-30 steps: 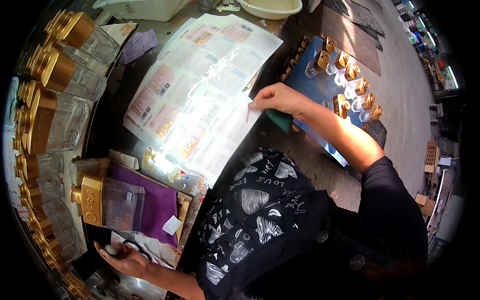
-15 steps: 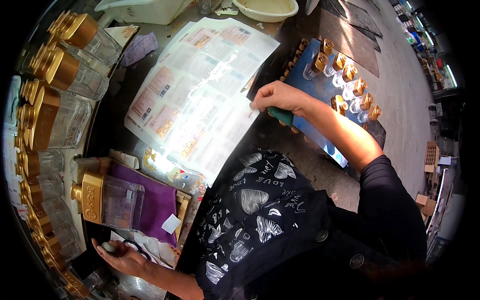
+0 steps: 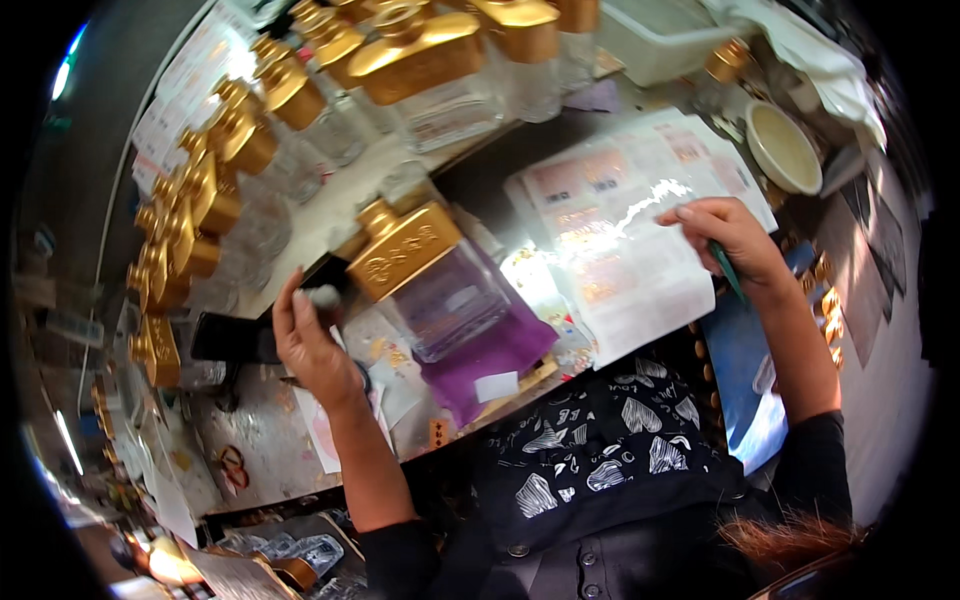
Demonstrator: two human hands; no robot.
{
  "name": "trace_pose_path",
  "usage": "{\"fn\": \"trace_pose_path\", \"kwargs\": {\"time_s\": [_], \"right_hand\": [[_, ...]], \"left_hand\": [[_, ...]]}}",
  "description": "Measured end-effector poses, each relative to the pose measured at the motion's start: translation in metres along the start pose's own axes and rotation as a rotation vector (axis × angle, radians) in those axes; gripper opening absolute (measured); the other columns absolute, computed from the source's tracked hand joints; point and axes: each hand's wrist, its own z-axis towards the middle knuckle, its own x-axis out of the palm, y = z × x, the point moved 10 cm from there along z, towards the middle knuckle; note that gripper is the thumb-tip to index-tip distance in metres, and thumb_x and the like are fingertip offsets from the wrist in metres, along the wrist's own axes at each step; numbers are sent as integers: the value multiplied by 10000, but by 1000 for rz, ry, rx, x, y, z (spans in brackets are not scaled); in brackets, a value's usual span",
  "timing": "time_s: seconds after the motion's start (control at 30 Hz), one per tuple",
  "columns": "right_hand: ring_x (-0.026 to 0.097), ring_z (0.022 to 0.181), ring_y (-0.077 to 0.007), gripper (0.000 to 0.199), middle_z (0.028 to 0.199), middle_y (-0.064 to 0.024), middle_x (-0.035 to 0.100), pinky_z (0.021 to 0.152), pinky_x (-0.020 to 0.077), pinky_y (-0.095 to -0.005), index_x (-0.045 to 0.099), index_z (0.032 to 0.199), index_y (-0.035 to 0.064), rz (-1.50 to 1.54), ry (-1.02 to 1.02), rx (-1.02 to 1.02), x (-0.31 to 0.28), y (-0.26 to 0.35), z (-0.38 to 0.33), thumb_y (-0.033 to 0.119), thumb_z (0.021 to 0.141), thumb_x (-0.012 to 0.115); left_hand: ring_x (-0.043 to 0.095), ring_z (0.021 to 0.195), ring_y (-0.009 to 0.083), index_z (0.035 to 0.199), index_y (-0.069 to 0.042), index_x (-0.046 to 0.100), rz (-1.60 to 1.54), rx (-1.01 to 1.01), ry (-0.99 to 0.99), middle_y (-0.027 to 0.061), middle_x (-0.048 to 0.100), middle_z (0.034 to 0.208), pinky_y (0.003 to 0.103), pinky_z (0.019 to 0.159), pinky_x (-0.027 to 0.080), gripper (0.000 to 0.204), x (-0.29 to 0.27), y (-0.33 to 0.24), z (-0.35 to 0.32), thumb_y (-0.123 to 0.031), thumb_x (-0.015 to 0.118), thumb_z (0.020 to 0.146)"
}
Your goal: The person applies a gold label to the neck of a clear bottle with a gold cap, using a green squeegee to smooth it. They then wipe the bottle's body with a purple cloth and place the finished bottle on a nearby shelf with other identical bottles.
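My left hand [image 3: 318, 345] is raised left of a large glass bottle. Its fingers curl round a small grey-white roundish thing [image 3: 325, 297], too blurred to name. The bottle [image 3: 450, 300] has clear glass and an embossed gold shoulder [image 3: 405, 250], and it lies on a purple cloth [image 3: 460, 380]. Over the right part of some pale printed sheets [image 3: 650, 290], my right hand [image 3: 735, 235] is bent round a slim green tool [image 3: 727, 270]. The tool points down from the palm, and its kind is partly hidden. The thumb and forefinger reach out over the sheets.
Gold-topped glass bottles [image 3: 425, 55] stand in a row along the back and left. A black box-like object [image 3: 235, 338] is beside my left hand. A white bin [image 3: 665, 45] and a cream basin [image 3: 783, 148] sit at the back right. Small bottles [image 3: 830, 315] stand on a blue board [image 3: 745, 350] at right.
The view has turned left, so the bench appears rotated. My right hand has come off the sheets' edge and now hovers over them. My left hand has risen beside the bottle.
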Motion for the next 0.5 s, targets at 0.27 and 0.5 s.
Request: {"fn": "trace_pose_path", "kwargs": {"time_s": [0.27, 0.5], "right_hand": [[451, 590, -14, 304, 669, 69, 508, 507, 344, -179, 700, 1107, 83, -16, 694, -251, 215, 111, 59, 301, 924, 593], [482, 612, -39, 305, 665, 51, 542, 561, 386, -205, 720, 1072, 82, -214, 768, -188, 243, 94, 104, 299, 917, 570]], "left_hand": [[523, 1111, 172, 1137, -46, 654, 351, 164, 255, 75, 629, 1116, 284, 962, 375, 238, 29, -7, 37, -162, 528, 971], [481, 1198, 253, 1088, -134, 700, 523, 156, 587, 92, 669, 1005, 448, 1149, 75, 283, 70, 10, 53, -340, 588, 930]]}}
